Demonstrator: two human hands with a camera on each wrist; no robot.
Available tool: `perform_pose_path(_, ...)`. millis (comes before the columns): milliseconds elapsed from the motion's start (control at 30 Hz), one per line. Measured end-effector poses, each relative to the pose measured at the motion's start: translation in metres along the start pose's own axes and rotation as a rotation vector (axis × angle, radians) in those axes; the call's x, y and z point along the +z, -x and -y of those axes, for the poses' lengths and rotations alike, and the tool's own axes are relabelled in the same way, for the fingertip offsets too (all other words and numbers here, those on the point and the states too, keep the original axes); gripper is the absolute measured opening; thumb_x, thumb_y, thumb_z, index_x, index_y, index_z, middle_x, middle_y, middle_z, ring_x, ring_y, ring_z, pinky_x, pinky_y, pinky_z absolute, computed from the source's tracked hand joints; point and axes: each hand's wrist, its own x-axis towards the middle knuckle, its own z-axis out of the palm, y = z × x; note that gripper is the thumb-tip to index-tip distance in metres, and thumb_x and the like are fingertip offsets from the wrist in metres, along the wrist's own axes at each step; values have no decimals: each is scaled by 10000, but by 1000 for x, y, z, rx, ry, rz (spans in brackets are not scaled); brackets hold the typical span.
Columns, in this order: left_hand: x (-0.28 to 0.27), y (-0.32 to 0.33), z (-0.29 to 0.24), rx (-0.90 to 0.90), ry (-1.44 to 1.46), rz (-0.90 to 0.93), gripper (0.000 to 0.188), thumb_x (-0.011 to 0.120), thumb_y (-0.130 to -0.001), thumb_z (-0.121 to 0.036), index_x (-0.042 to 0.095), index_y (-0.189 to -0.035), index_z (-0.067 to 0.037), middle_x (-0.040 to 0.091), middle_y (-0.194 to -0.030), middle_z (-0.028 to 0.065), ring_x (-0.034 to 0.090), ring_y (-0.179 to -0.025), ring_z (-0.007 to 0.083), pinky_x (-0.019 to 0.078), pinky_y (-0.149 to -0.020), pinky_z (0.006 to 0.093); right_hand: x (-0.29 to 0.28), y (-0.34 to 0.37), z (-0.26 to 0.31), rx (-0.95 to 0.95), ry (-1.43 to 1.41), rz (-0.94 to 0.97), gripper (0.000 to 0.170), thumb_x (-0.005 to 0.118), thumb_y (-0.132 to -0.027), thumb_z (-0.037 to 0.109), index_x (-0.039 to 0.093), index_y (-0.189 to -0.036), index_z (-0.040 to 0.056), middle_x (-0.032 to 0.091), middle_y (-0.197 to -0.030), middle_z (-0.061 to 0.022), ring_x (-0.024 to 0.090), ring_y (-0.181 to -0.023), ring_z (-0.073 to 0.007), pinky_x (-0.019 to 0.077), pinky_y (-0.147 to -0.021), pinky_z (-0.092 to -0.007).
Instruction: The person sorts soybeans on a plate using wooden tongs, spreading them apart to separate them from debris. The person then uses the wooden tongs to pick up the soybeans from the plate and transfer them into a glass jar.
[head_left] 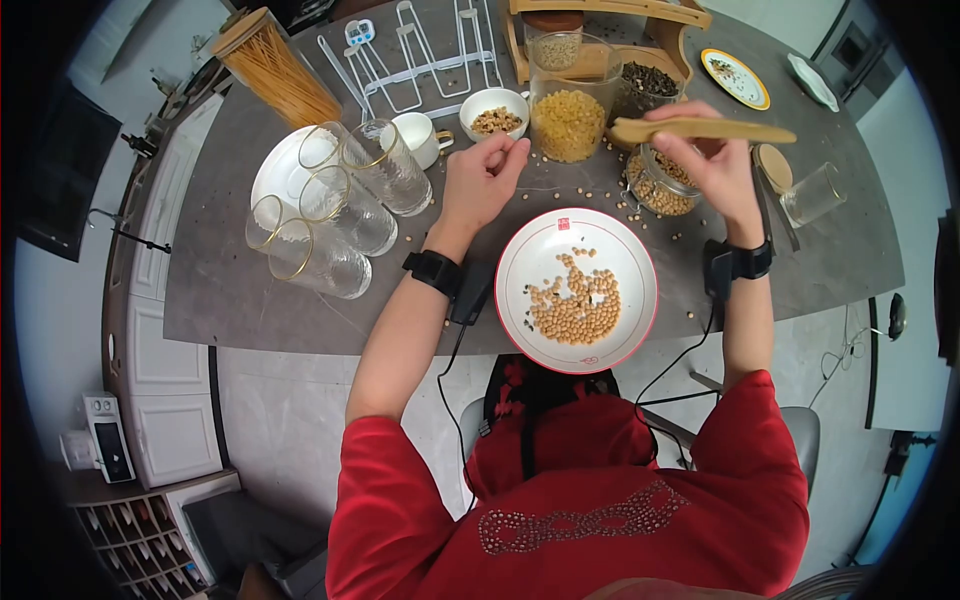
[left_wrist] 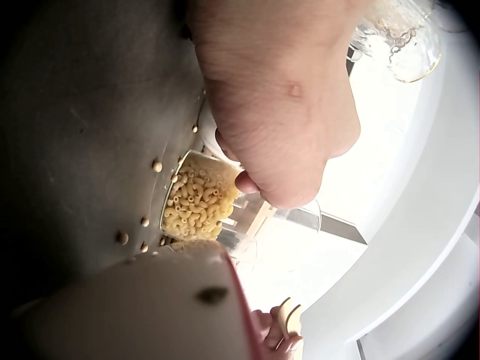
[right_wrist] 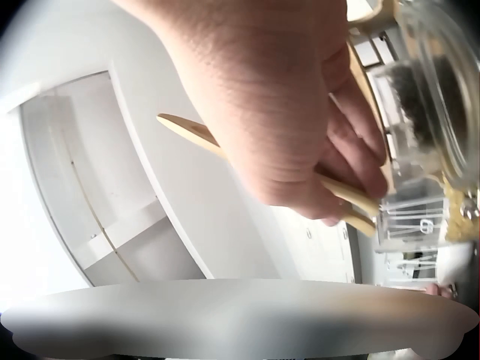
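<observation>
Wooden tongs [head_left: 760,132] are gripped in the right hand [head_left: 715,175], their tips pointing left over an open glass jar [head_left: 662,192] of beans. In the right wrist view the right hand [right_wrist: 262,112] covers part of the tongs [right_wrist: 187,131]. A red-rimmed white plate [head_left: 520,330] with pale beans [head_left: 575,315] and a few dark bits lies at the table's front edge. Above its upper left, the left hand [head_left: 485,180] has its fingers curled, with nothing visible in it; the left wrist view shows mostly the back of this hand [left_wrist: 277,97].
A tall glass jar of pasta [head_left: 568,125] and a white bowl [head_left: 480,100] of nuts or grains stand behind the hands. Several tipped glasses [head_left: 345,215] lie at left beside a white cup [head_left: 415,140]. Loose beans dot the table [head_left: 420,320]. A lid [head_left: 773,168] and glass [head_left: 815,195] are at right.
</observation>
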Motion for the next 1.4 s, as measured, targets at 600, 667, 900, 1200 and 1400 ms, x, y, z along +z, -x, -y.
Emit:
perform_pose_path(600,0,1,9,-7,16,14,254,684,-1015,-179,687,-828,-8,438,-559,-98,337,-573,-10,296,-543,215,45,27,4,-135,256,565,219,783,-877,146,763,-1085,80,780,-1033,-98,757,-894,-271,598,-780,-335)
perform_pose_path(667,1,1,9,-2,-2,6,248,687,-1012,-179,689,-836,-4,476,-563,-93,359,-574,-11,307,-547,210,45,28,6,-136,249,577,219,785,-869,148,764,-1077,83,780,-1039,-100,756,-896,-276,598,-779,-338)
perform_pose_path(900,2,0,10,-11,24,-2,238,689,-1011,-177,695,-853,0,511,-567,-79,380,-587,-16,336,-557,207,47,31,1,-109,262,647,204,777,-871,149,763,-1065,89,781,-1054,-92,747,-852,-275,577,-714,-342)
perform_pose_path(1200,0,-1,9,-24,2,11,246,687,-1014,-194,700,-863,0,537,-574,-63,405,-590,-10,355,-570,206,49,26,5,-40,303,665,189,773,-888,132,769,-1069,76,781,-1037,-90,731,-835,-268,567,-740,-341)
perform_pose_path(1400,4,-2,12,50,73,-66,246,722,-974,-198,678,-816,-15,412,-494,-12,343,-503,55,332,-492,278,47,28,10,-10,276,700,211,783,-869,73,765,-1079,57,780,-1016,-85,748,-901,-257,585,-803,-343)
